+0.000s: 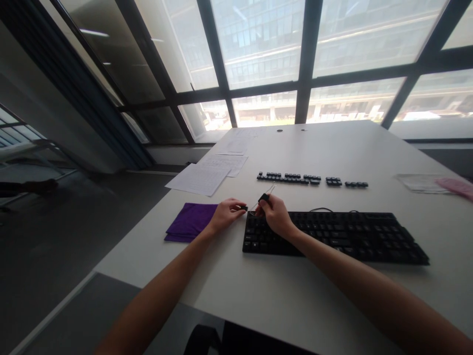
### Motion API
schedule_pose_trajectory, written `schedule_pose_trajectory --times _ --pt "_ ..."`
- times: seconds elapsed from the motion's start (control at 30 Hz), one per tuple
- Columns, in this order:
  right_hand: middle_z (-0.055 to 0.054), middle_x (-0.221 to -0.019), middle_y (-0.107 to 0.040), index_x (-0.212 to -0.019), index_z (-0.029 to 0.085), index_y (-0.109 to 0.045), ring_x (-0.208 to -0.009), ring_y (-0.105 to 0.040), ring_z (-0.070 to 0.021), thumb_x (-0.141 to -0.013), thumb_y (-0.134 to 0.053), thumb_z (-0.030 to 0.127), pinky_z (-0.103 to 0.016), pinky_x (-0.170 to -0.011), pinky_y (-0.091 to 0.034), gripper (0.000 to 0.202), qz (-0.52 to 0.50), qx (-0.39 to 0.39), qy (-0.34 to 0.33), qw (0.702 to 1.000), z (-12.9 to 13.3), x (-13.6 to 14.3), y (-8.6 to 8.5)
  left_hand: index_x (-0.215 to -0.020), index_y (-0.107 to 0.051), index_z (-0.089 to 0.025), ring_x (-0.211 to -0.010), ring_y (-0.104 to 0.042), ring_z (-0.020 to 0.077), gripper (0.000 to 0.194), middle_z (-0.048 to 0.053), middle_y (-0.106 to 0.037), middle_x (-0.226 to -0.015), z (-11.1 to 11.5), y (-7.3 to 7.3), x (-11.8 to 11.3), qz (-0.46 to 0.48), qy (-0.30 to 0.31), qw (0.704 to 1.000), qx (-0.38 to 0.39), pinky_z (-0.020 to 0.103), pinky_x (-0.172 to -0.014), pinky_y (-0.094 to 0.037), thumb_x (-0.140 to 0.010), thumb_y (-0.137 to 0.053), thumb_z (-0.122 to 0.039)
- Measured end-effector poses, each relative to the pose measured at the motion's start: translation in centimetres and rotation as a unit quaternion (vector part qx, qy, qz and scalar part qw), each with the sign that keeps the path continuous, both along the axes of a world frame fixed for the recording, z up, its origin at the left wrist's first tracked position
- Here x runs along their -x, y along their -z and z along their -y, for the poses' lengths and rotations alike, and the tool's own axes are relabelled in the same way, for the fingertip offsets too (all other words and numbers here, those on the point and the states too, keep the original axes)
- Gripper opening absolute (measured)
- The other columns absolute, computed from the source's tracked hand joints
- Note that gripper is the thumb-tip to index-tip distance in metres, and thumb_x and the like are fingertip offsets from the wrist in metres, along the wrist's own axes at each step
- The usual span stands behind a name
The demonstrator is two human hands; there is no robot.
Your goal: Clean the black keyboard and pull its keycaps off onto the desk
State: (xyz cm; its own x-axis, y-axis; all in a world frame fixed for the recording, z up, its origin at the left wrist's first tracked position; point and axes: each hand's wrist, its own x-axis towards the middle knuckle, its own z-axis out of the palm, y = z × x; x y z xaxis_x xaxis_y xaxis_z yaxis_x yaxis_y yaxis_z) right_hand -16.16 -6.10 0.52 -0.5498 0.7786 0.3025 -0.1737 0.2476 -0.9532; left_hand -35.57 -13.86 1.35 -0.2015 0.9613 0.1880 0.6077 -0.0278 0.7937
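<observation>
A black keyboard (340, 234) lies on the white table in front of me. My left hand (226, 215) is beside its far left corner, with a small black keycap (243, 208) pinched between thumb and fingers. Over the keyboard's upper left part, my right hand (276, 215) grips a keycap puller (263, 197) with a black handle and thin wire loops. The wire's lower end is close to the corner keys, partly hidden by my fingers. Behind the keyboard, loose keycaps (291, 178) are lined up in rows, with smaller groups (333, 182) to their right.
A folded purple cloth (190, 222) lies left of the keyboard. Sheets of paper (201, 178) run along the table's left edge. At the right, a clear bag (416, 182) and a pink cloth (456, 187) lie on the table (236, 291). Tall windows stand behind.
</observation>
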Motion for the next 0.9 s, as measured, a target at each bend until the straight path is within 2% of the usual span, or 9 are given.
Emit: schedule_pose_trajectory --times 0.1,0.2,0.33,0.43,0.53,0.63,0.77,0.9 --pt "-0.002 -0.066 -0.067 -0.079 0.019 -0.057 -0.061 -0.064 -0.0161 -0.093 -0.051 0.027 -0.028 -0.063 -0.049 0.017 0.021 -0.024 -0.020 0.999 0.2 0.0 0.1 -0.100 -0.076 -0.018 -0.078 -0.070 0.0178 0.026 0.006 -0.075 -0.093 -2.0 0.4 0.3 -0.063 -0.040 0.997 -0.001 0.028 -0.074 -0.056 -0.080 -0.071 -0.034" --pt "-0.001 -0.067 -0.066 -0.080 0.020 -0.056 -0.061 -0.064 -0.0162 -0.092 -0.051 0.026 -0.028 -0.063 -0.048 0.015 0.022 -0.024 -0.022 0.999 0.3 0.0 0.2 -0.094 -0.076 -0.017 -0.076 -0.068 0.0178 0.021 0.005 -0.075 -0.085 -5.3 0.8 0.5 -0.117 -0.062 0.991 -0.017 0.028 -0.076 -0.054 -0.081 -0.071 -0.031" --pt "-0.001 -0.067 -0.066 -0.079 0.020 -0.054 -0.059 -0.062 -0.0159 -0.091 -0.051 0.024 -0.028 -0.061 -0.046 0.014 0.018 -0.011 -0.025 0.999 0.3 0.0 0.1 -0.090 -0.077 -0.018 -0.074 -0.065 0.0167 0.017 0.006 -0.075 -0.093 -10.2 1.3 0.9 -0.121 -0.092 0.987 -0.045 0.029 -0.076 -0.052 -0.078 -0.073 -0.028" --pt "-0.001 -0.066 -0.065 -0.078 0.020 -0.054 -0.060 -0.062 -0.0157 -0.091 -0.050 0.023 -0.027 -0.061 -0.045 0.014 0.018 -0.012 -0.027 0.999 0.4 0.0 0.0 -0.091 -0.077 -0.017 -0.073 -0.064 0.0161 0.016 0.006 -0.075 -0.092 -12.7 1.8 1.2 -0.106 -0.101 0.988 -0.044 0.028 -0.075 -0.052 -0.078 -0.074 -0.026" --pt "-0.001 -0.067 -0.065 -0.077 0.019 -0.054 -0.060 -0.061 -0.0153 -0.092 -0.050 0.023 -0.027 -0.061 -0.045 0.016 0.020 -0.010 -0.032 0.999 0.5 0.0 -0.2 -0.094 -0.077 -0.017 -0.074 -0.064 0.0162 0.017 0.006 -0.075 -0.091 -13.6 1.9 1.6 -0.098 -0.105 0.989 -0.041 0.028 -0.076 -0.052 -0.079 -0.073 -0.024" --pt "0.000 -0.067 -0.065 -0.077 0.020 -0.054 -0.061 -0.061 -0.0150 -0.092 -0.049 0.022 -0.027 -0.062 -0.045 0.017 0.020 -0.009 -0.038 0.999 0.6 -0.1 -0.4 -0.106 -0.073 -0.016 -0.076 -0.064 0.0155 0.030 0.007 -0.074 -0.096 -13.5 1.8 1.6 -0.076 -0.123 0.988 -0.048 0.027 -0.073 -0.052 -0.077 -0.075 -0.023" --pt "0.000 -0.066 -0.064 -0.075 0.020 -0.055 -0.061 -0.061 -0.0151 -0.092 -0.048 0.022 -0.027 -0.062 -0.045 0.018 0.019 -0.010 -0.041 0.999 0.6 -0.2 -0.5 -0.113 -0.067 -0.014 -0.076 -0.065 0.0156 0.045 0.008 -0.073 -0.094 -13.0 1.7 0.6 -0.050 -0.170 0.984 -0.037 0.025 -0.068 -0.051 -0.072 -0.082 -0.026" --pt "-0.001 -0.067 -0.063 -0.076 0.019 -0.055 -0.061 -0.060 -0.0148 -0.093 -0.049 0.023 -0.027 -0.062 -0.046 0.018 0.018 -0.008 -0.040 0.999 0.6 -0.2 -0.4 -0.113 -0.065 -0.016 -0.078 -0.067 0.0174 0.049 0.006 -0.073 -0.088 -13.2 2.0 -0.6 -0.087 -0.200 0.975 -0.027 0.026 -0.073 -0.051 -0.070 -0.084 -0.028"
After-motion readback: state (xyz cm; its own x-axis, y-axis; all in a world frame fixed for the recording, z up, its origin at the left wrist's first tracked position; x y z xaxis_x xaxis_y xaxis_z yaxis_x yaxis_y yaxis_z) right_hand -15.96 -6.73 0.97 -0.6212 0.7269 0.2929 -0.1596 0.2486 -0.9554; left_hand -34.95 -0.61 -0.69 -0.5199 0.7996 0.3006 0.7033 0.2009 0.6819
